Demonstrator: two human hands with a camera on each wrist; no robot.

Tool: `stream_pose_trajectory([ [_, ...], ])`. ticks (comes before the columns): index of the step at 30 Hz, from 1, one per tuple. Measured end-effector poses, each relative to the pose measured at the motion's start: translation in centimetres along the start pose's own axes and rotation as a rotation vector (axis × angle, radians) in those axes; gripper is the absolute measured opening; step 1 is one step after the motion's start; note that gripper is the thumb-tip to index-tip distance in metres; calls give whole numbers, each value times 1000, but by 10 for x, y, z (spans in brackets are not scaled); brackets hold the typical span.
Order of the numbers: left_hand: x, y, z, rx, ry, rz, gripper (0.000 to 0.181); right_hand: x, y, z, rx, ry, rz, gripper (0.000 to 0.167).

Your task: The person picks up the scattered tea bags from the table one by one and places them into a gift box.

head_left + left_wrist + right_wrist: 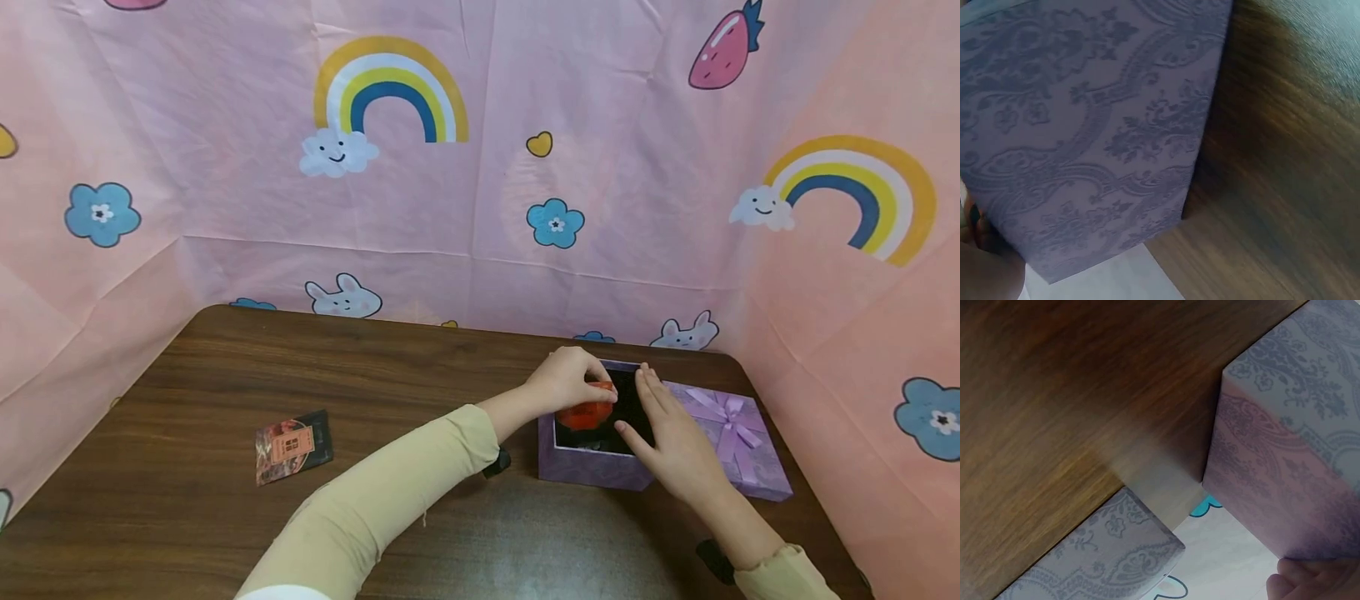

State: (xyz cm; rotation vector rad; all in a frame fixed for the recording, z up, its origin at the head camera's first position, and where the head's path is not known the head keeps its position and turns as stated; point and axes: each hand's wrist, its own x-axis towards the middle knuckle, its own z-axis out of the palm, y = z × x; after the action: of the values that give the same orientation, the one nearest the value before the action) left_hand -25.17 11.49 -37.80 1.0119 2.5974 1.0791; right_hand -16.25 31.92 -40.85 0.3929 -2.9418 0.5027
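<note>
A purple patterned gift box [600, 468] stands uncovered on the table, its inside dark. Over its left part my left hand [566, 379] pinches a shiny orange-red object [585, 415] between thumb and fingers; the object's kind is unclear. My right hand [678, 446] lies along the box's right rim, fingers straight and thumb reaching over the opening. The left wrist view is mostly filled by the box's side [1097, 125]. In the right wrist view, fingertips [1316, 581] touch the box wall [1285, 437].
The purple lid [772, 479] with a ribbon bow lies right of the box, close to my right forearm. A dark packet with an orange label [292, 446] lies on the left of the brown wooden table [420, 358]. Printed pink cloth [480, 183] hangs around the table.
</note>
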Motion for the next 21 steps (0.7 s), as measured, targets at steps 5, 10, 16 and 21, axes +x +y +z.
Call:
stream_pose_trajectory([
  [5,1,-2,4,85,-45,48,14,0,-1,0,-4,1,0,83],
  [10,0,-1,4,175,-79,62,14,0,-1,-1,-4,-6,6,84],
  [16,0,0,4,244,-101,71,18,0,-1,0,-3,-6,8,84],
  [21,-1,-1,6,287,-113,83,20,-1,-2,-1,-1,-6,8,83],
])
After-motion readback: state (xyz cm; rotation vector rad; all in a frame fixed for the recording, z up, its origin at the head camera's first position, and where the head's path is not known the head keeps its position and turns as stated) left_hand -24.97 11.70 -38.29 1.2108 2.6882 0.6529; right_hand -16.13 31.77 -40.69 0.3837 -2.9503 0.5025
